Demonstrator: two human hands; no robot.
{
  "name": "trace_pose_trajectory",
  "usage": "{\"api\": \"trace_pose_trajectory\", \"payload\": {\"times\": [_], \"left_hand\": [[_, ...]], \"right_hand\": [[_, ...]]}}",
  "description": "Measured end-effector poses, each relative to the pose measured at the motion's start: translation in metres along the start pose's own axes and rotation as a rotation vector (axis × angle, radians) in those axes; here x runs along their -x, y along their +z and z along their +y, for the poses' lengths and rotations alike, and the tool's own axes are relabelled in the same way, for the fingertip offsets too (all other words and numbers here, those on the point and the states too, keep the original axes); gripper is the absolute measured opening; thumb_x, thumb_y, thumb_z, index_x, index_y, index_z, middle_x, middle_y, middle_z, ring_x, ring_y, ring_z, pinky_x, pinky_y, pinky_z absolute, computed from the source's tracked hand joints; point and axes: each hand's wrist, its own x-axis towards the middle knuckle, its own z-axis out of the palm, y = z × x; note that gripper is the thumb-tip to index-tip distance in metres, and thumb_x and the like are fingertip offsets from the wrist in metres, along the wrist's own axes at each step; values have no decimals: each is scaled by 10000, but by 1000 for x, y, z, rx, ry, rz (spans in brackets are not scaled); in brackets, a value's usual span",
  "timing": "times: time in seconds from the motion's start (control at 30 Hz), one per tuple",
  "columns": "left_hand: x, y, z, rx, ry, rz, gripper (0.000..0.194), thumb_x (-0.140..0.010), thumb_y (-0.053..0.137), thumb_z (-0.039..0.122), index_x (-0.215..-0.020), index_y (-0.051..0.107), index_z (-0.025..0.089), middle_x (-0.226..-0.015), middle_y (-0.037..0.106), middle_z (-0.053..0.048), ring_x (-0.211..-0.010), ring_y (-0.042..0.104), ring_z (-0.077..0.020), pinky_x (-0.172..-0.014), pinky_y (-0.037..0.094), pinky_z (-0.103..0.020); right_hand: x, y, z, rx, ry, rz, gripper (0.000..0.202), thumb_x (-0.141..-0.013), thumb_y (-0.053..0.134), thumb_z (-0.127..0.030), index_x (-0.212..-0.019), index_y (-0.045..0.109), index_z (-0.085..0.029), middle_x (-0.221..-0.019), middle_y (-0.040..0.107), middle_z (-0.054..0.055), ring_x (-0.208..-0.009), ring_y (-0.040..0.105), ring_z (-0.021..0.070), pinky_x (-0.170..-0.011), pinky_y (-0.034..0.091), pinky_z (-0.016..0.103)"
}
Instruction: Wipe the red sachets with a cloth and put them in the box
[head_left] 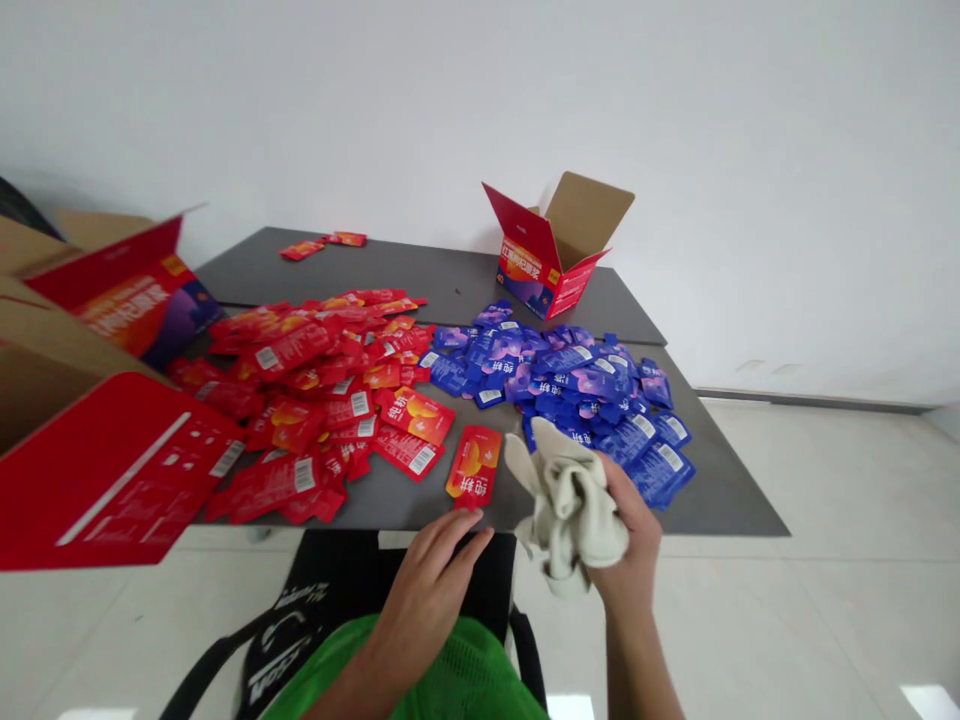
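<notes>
A crumpled off-white cloth (pixel 574 505) is held in my right hand (pixel 630 530), above the table's front edge. My left hand (pixel 435 575) has its fingers apart at the same edge, its fingertips by the lower end of a single red pouch (pixel 475 462); whether they touch it is hard to tell. To the left spreads a heap of red pouches (pixel 300 370). Behind and right of the cloth lies a heap of blue-purple pouches (pixel 555 375).
An open red carton (pixel 536 265) stands at the back of the grey table (pixel 420 270). Large open red cartons (pixel 112 480) fill the left side. Some red pouches (pixel 304 249) lie at the back left. A black bag (pixel 330 590) is below the front edge.
</notes>
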Motion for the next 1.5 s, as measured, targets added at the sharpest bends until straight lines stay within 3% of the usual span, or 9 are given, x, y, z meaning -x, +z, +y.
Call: {"api": "trace_pose_trajectory", "payload": {"times": [0.13, 0.27, 0.57, 0.67, 0.83, 1.0, 1.13, 1.33, 1.5], "left_hand": [[1, 7, -4, -76, 26, -23, 325, -992, 507, 62, -1186, 744, 173, -1194, 734, -110, -1120, 678, -274, -998, 599, -444], [4, 14, -11, -111, 28, -38, 316, -1008, 475, 63, -1102, 757, 171, -1056, 758, -86, -997, 699, -259, -914, 618, -426], [4, 15, -20, -60, 64, -22, 423, -1026, 399, 26, -1323, 672, 156, -1296, 729, -61, -1196, 666, -215, -1033, 579, -382], [6, 15, -22, -32, 71, -4, 443, -1006, 397, 2, -1308, 684, 152, -1296, 731, -65, -1191, 670, -221, -1022, 589, -388], [6, 14, -23, 22, 40, 15, 429, -971, 440, -10, -1182, 754, 192, -1056, 787, -48, -1003, 716, -235, -927, 625, -405], [1, 7, -23, 28, 52, -18, 516, -937, 407, -72, -1268, 719, 170, -1309, 737, -27, -1205, 676, -198, -1037, 583, -361], [0, 7, -24, 35, 58, 12, 515, -940, 408, -71, -1245, 735, 184, -1296, 746, -2, -1183, 692, -187, -1010, 592, -352], [1, 9, -24, 27, 44, 68, 445, -958, 449, -28, -1152, 779, 200, -1097, 804, -25, -1019, 744, -222, -889, 614, -363], [-1, 5, -24, 35, 60, 42, 512, -942, 408, -72, -1205, 756, 196, -1274, 756, 4, -1152, 717, -199, -969, 591, -349]], "right_hand": [[-18, 41, -12, 60, -285, -468, 439, -968, 642, -134, -1378, 647, -291, -1299, 720, 57, -1138, 685, 227, -957, 552, 322], [-18, 71, 3, 238, -251, -754, 418, -974, 661, -115, -1343, 679, -312, -1323, 715, 10, -1174, 678, 215, -1005, 545, 305], [-78, 81, 14, 419, -167, -647, 474, -957, 577, -46, -1387, 655, -231, -1341, 692, 79, -1170, 667, 288, -984, 556, 380], [-63, 68, -5, 393, -157, -593, 511, -967, 580, -53, -1435, 606, -258, -1394, 661, 58, -1230, 640, 247, -1039, 523, 336], [-25, 65, -12, 306, -157, -833, 444, -976, 639, -108, -1369, 655, -315, -1349, 694, 4, -1182, 685, 204, -994, 552, 272], [-58, 75, 15, 379, -79, -682, 463, -942, 651, -78, -1365, 664, -267, -1368, 682, 25, -1179, 687, 229, -995, 550, 288], [-67, 64, 6, 406, -79, -586, 535, -931, 580, -6, -1414, 622, -232, -1381, 660, 68, -1219, 654, 240, -1016, 529, 308], [-24, 66, -11, 345, -131, -803, 470, -944, 688, -117, -1367, 655, -319, -1360, 688, -4, -1151, 703, 207, -953, 566, 267], [-57, 81, 18, 385, -81, -678, 498, -925, 655, -58, -1373, 655, -274, -1393, 668, 15, -1203, 680, 226, -988, 552, 281]]}}
